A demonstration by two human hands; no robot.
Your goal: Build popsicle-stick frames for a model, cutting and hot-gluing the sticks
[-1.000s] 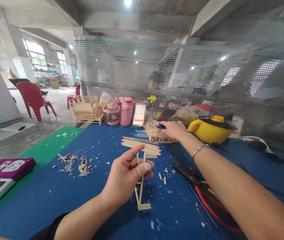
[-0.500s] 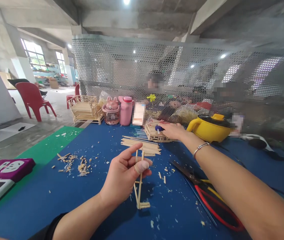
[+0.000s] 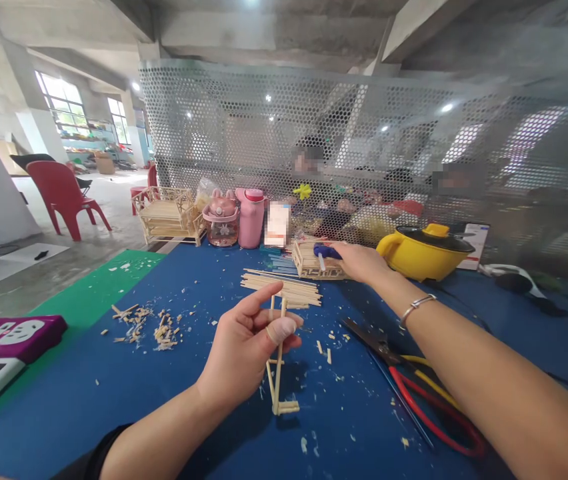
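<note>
"Can you read any text here?"
"None. The white card (image 3: 277, 225) beside the pink bottle (image 3: 251, 221) is blurred out."
"And the second card (image 3: 477, 243), behind the yellow pot (image 3: 421, 259)?"
"Its marks are too small and faint to make out."

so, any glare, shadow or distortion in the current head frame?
Head view: window washed out by daylight; shadow on the table around the left hand; wide-angle stretch toward the edges, right forearm included; hazy detail behind the mesh.
</note>
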